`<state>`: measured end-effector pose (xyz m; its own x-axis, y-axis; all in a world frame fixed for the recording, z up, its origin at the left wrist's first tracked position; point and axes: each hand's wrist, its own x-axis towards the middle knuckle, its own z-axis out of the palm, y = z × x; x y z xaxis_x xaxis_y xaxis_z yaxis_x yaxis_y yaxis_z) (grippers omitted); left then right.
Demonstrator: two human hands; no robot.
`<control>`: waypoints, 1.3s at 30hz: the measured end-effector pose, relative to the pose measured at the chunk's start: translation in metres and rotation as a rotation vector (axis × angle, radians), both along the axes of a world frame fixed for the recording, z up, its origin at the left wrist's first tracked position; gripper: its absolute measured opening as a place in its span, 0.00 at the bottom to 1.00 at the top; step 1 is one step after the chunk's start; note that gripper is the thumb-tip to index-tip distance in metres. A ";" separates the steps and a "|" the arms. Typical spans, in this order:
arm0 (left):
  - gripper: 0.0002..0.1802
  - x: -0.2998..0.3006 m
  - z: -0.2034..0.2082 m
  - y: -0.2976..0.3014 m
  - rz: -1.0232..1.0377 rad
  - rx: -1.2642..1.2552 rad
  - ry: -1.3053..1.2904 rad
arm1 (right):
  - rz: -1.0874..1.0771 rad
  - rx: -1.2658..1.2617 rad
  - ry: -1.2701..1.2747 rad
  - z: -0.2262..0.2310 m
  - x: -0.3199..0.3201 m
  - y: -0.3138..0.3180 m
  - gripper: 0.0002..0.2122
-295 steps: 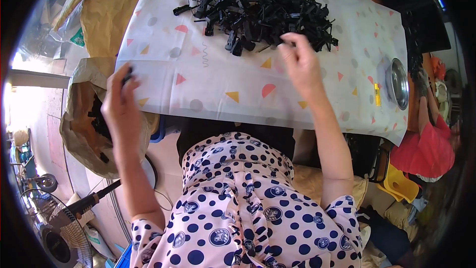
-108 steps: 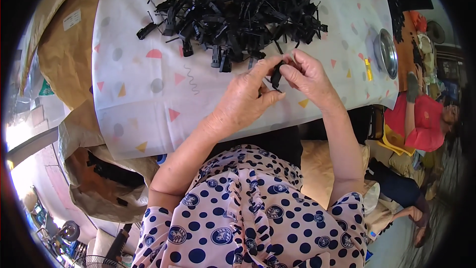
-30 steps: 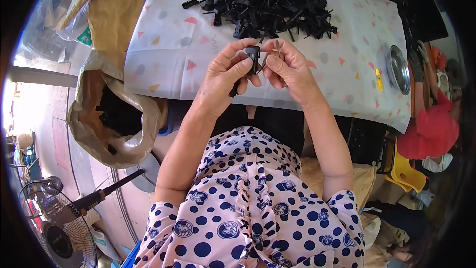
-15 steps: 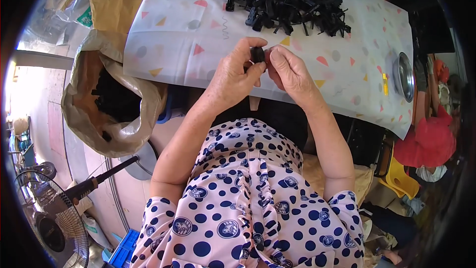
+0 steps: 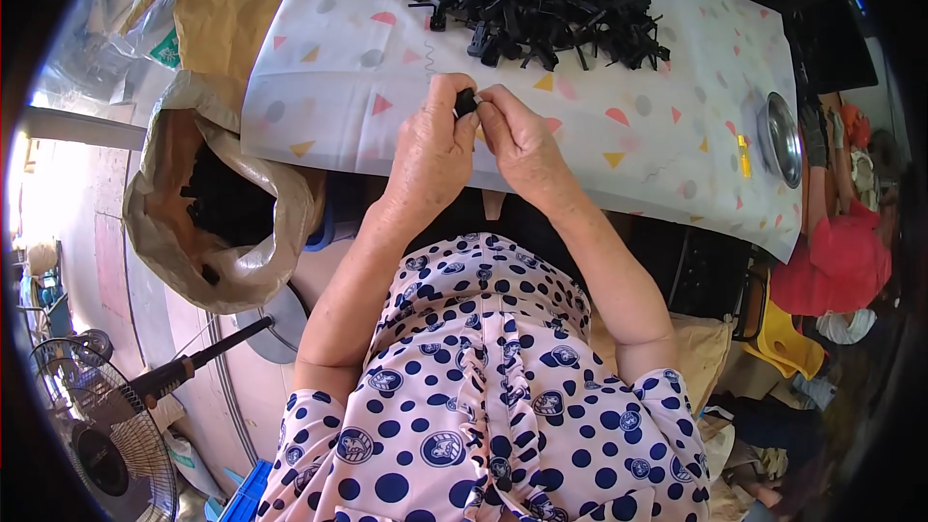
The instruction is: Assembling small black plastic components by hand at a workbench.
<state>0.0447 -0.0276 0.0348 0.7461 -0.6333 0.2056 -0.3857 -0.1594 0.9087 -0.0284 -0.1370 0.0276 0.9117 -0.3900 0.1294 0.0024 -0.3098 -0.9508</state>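
Note:
Above the near part of the table, my left hand point(image 5: 433, 140) is closed, pinching a small black plastic part point(image 5: 466, 101) between thumb and index finger. My right hand point(image 5: 523, 142) meets it from the right, its thumb and finger pressed together at the part's edge. What exactly the right fingertips hold is hidden. Farther back on the patterned tablecloth point(image 5: 329, 87) lies a heap of black plastic parts point(image 5: 541, 5), many with thin prongs sticking out.
Left of the table stands an open woven sack point(image 5: 155, 256) with black pieces inside. A metal bowl point(image 5: 785, 140) and a small yellow item point(image 5: 744, 157) sit at the table's right end. A fan point(image 5: 101, 445) is at lower left, a yellow chair point(image 5: 783, 338) at right.
Both hands have shifted a little left with the black part. The right fingers have closed in against it, and the left hand has turned more upright.

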 end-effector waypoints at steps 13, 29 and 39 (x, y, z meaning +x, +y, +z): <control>0.16 0.082 0.027 0.222 0.497 0.856 -0.524 | -0.132 -0.637 -0.003 0.021 0.060 -0.120 0.12; 0.16 0.053 0.038 -0.002 0.054 -0.064 -0.030 | -0.289 0.026 -0.155 0.044 0.068 -0.152 0.05; 0.36 0.055 0.041 -0.054 -0.243 0.082 -0.183 | -0.057 -0.102 0.017 0.056 0.034 -0.115 0.04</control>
